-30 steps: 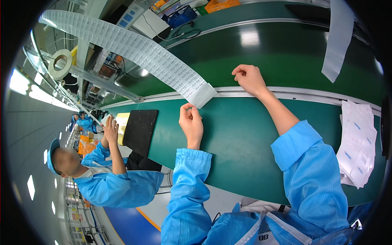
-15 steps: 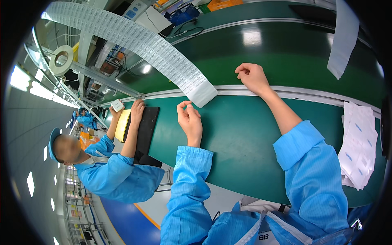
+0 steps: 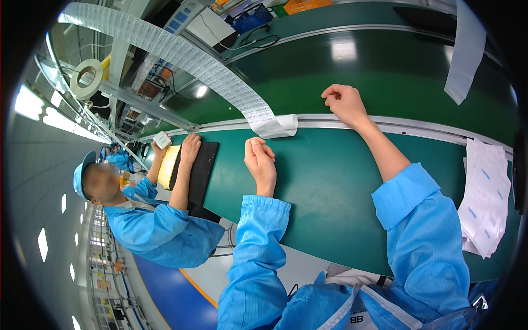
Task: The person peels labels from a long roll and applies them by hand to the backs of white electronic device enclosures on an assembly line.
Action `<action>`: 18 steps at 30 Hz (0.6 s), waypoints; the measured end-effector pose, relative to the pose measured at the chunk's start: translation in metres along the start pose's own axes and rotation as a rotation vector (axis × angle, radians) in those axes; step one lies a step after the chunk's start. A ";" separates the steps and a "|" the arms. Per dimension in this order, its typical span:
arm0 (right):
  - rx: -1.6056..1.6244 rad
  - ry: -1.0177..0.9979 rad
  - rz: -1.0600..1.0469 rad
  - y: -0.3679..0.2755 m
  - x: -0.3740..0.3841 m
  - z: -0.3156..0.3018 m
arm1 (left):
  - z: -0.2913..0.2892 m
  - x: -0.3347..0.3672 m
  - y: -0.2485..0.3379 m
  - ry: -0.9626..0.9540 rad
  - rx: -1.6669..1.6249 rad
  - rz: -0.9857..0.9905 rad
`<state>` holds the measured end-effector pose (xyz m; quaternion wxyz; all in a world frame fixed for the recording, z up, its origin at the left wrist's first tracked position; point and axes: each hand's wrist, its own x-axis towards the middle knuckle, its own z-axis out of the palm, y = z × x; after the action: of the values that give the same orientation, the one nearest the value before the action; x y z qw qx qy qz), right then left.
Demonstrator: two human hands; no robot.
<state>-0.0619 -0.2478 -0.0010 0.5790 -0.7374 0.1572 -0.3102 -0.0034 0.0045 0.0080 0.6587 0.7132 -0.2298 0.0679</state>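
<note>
My left hand (image 3: 260,166) is over the near green worktop with its fingers curled closed. What it holds, if anything, is too small or hidden to make out. Just beyond its fingertips hangs a long strip of small printed labels (image 3: 212,71), its loose white end (image 3: 281,127) curled up by the metal rail and apart from the hand. To the right, my right hand (image 3: 346,105) hovers past the rail, above the dark green belt surface. Its fingers are bent in and closed, and nothing shows between them.
A stack of white printed sheets (image 3: 485,198) lies on the worktop (image 3: 330,187) at right. Another white strip (image 3: 465,60) hangs at upper right. At left, a co-worker (image 3: 148,214) in blue holds a small white box (image 3: 161,139) beside a black mat (image 3: 204,170). A tape roll (image 3: 86,76) hangs at upper left.
The strip's loose end has curled up and turned to the right. My hands keep nearly the same pose; the whole view has shifted slightly.
</note>
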 end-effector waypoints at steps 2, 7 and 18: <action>0.005 -0.002 0.002 0.000 0.000 0.000 | 0.000 -0.001 0.000 -0.005 0.032 0.010; -0.045 -0.024 0.005 -0.001 0.001 -0.003 | 0.004 -0.001 0.002 0.017 0.034 0.022; -0.010 0.004 -0.012 0.000 0.000 -0.001 | 0.003 0.000 -0.004 0.029 -0.004 -0.023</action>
<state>-0.0629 -0.2483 -0.0004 0.5732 -0.7405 0.1554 -0.3146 -0.0021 0.0020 0.0041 0.6642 0.7134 -0.2121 0.0702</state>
